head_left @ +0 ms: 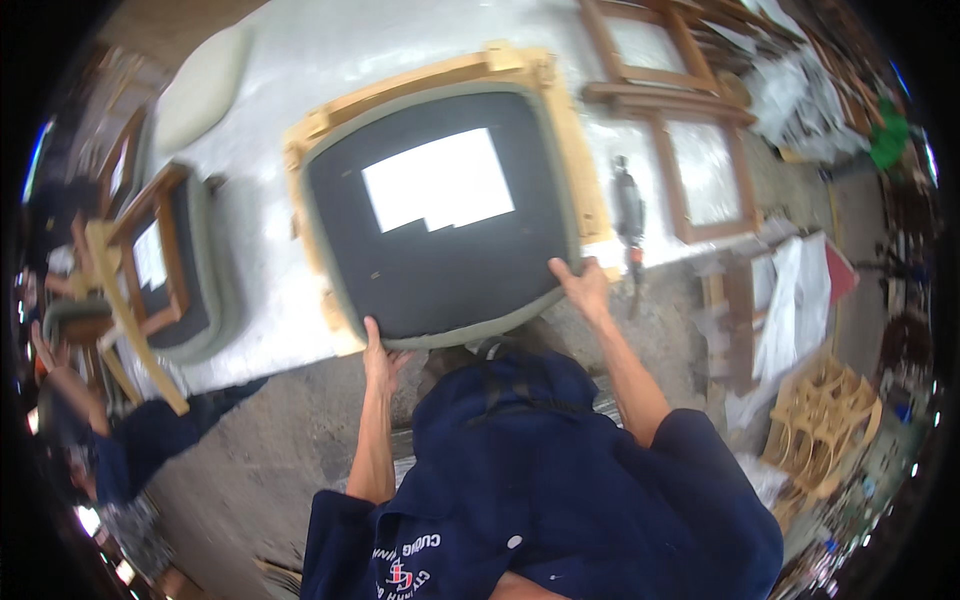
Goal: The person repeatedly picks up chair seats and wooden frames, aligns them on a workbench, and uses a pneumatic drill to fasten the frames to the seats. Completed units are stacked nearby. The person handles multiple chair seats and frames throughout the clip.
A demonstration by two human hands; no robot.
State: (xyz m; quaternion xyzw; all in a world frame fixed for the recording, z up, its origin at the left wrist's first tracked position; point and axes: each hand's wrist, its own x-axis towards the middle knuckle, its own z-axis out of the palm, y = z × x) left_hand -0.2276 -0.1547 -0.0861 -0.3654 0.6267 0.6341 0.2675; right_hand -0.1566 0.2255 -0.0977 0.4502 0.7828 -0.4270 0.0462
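Observation:
A padded chair seat [450, 270] with a black underside and a grey-green upholstered edge lies underside up. White paper sheets [440, 180] rest on its black face. Beneath and around it is a light wooden frame [592, 185] on the white-covered table [275, 330]. My left hand [380, 360] grips the seat's near left corner, thumb on top and fingers below the edge. At the near right corner, my right hand [586, 288] holds the edge the same way. The seat's upholstered top faces down, out of sight.
Right of the frame lies a dark hand tool [630, 210]. Brown wooden frames [735, 185] sit farther right. On the left are another upholstered seat [205, 290] with brown wood, a pale pad [205, 85] and a co-worker's arm [75, 385]. Curved light-wood pieces [822, 425] stand lower right.

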